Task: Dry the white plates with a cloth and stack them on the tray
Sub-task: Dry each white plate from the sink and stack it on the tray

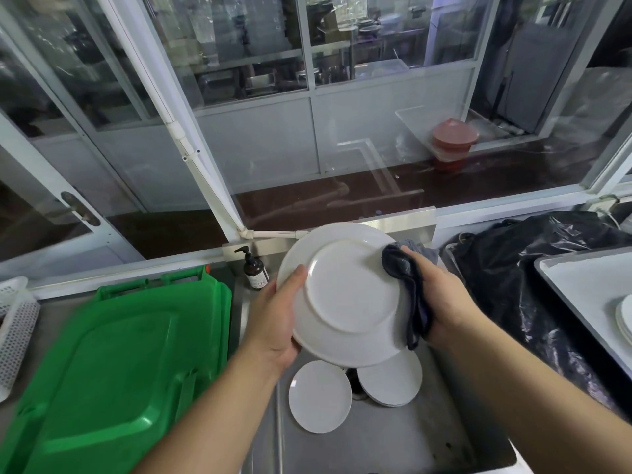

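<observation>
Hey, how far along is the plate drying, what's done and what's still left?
Done: a few white plates already sit stacked on the tray at right. In hand: the left hand grips a plate underside up while the right hand wipes its edge with the dark cloth. Left: at least two more plates lie in the sink.

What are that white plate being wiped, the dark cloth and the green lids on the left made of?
The white plate looks like glazed ceramic or melamine: smooth, faintly glossy, with a raised foot ring. The dark cloth seems soft, fuzzy microfibre or terry, folding limply. The green lids look like moulded plastic, shiny with ribbed edges.
</observation>
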The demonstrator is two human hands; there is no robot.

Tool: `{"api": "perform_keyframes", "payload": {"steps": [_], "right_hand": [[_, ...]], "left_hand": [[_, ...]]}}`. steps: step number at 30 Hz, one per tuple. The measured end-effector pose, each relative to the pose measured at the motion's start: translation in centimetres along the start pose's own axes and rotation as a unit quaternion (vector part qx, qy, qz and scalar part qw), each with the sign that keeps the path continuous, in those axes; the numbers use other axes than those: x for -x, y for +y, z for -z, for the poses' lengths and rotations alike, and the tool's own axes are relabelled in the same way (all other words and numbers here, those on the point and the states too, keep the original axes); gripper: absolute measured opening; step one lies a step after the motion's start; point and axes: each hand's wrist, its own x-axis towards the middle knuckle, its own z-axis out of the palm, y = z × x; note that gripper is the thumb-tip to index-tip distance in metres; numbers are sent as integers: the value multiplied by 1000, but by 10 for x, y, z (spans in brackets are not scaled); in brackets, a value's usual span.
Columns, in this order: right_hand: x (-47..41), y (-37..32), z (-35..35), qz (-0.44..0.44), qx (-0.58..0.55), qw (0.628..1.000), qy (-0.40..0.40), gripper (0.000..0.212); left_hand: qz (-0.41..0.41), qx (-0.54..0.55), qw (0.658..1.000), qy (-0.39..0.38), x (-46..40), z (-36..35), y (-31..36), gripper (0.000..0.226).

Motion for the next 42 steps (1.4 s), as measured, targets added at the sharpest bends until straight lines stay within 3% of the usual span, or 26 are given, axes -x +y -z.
{"api": "perform_keyframes", "payload": {"steps": [3, 7, 10, 14, 19, 24, 28, 30, 33, 36, 38, 42], "right_hand": [[3, 17, -9, -9, -48, 997, 52, 30], [10, 43, -14, -33, -89, 994, 58, 30], [10, 43, -6, -47, -90, 994, 37, 24], [4, 23, 1, -20, -2, 1000, 13, 20], [-5, -10, 4, -9, 83, 995, -61, 25], [-5, -15, -10, 0, 50, 998, -28, 22], [-4, 7, -23, 8, -13, 999, 37, 17], [-3, 20, -26, 3, -34, 998, 60, 30], [-1, 26, -20, -18, -36, 997, 59, 44], [-3, 19, -9, -29, 0, 998, 49, 32], [-4, 11, -5, -29, 29, 999, 22, 22], [-6, -10, -1, -23, 89, 995, -33, 28]], "left_hand": [[-3, 35, 998, 48, 5, -14, -23, 17], [-7, 59, 994, 89, 18, -29, -46, 17], [13, 40, 998, 50, 19, -22, -48, 27], [73, 43, 996, 21, 8, -4, -22, 26], [72, -27, 994, -78, -2, 15, 12, 41], [37, 12, 999, -21, -2, 6, 12, 56], [2, 66, 997, 36, 2, -13, -11, 34], [12, 91, 994, 52, 6, -21, -23, 31], [33, 97, 994, 39, 11, -20, -33, 37], [55, 87, 995, 10, 10, -7, -32, 43], [77, 80, 994, -1, 4, 3, -24, 33], [73, 18, 996, -57, -8, 19, 0, 35]]}}
